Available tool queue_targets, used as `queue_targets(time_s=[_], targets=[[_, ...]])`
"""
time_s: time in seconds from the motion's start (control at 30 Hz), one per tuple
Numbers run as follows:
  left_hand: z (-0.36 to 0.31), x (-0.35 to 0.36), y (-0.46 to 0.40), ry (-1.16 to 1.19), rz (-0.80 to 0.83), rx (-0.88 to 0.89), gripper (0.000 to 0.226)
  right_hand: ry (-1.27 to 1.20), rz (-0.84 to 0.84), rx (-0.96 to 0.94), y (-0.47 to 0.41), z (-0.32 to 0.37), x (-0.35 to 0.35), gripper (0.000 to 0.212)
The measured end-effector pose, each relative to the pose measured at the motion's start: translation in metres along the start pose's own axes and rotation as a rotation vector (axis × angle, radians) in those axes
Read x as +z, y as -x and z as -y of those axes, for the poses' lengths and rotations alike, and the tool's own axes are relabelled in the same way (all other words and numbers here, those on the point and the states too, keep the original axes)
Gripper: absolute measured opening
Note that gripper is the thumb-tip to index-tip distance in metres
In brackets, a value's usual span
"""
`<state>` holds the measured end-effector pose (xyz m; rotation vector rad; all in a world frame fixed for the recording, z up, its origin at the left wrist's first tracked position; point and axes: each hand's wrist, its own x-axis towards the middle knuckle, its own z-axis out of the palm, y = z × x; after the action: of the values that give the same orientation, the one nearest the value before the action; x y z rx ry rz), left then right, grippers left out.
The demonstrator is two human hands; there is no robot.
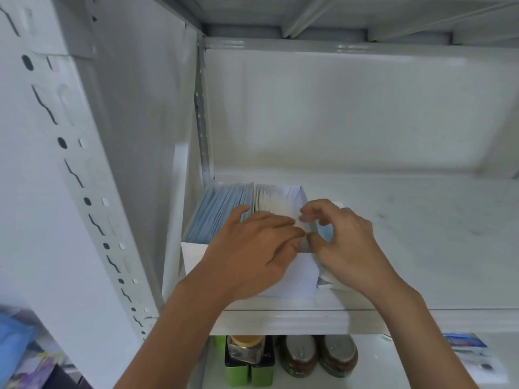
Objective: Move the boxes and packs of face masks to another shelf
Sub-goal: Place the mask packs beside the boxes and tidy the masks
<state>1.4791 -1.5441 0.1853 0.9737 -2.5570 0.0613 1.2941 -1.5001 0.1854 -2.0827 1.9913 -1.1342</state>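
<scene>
An open white box stands at the left end of a white metal shelf. Inside it stand blue face masks on the left and white ones on the right. My left hand lies flat over the top of the masks, fingers straight. My right hand is at the box's right edge, thumb and fingers curled and pinching a pack of masks there. A white flap or pack hangs below that hand; what it is stays unclear.
The shelf's back wall and its left upright with slots close in the box. On the shelf below stand jars with metal lids, green containers and a printed box. Blue items lie at lower left.
</scene>
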Motion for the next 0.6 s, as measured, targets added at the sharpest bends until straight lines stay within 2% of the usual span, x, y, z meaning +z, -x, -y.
queue_targets(time_s=[0.07, 0.17, 0.27, 0.37, 0.6], targets=[[0.001, 0.0, -0.001, -0.006, -0.004, -0.031, 0.059, 0.166, 0.005, 0.01, -0.003, 0.001, -0.002, 0.039], [0.002, 0.0, -0.001, -0.007, -0.045, -0.069, 0.057, 0.393, 0.066, 0.078, -0.014, 0.006, -0.008, 0.039], [0.002, 0.002, -0.002, -0.022, -0.041, -0.066, 0.053, 0.353, 0.173, 0.2, -0.025, 0.013, -0.01, 0.036], [0.002, 0.003, -0.003, -0.026, -0.026, -0.057, 0.049, 0.351, 0.26, 0.246, -0.029, 0.018, -0.006, 0.041], [0.002, 0.004, -0.003, -0.007, -0.027, -0.043, 0.058, 0.469, 0.256, 0.196, -0.032, 0.024, -0.007, 0.051]])
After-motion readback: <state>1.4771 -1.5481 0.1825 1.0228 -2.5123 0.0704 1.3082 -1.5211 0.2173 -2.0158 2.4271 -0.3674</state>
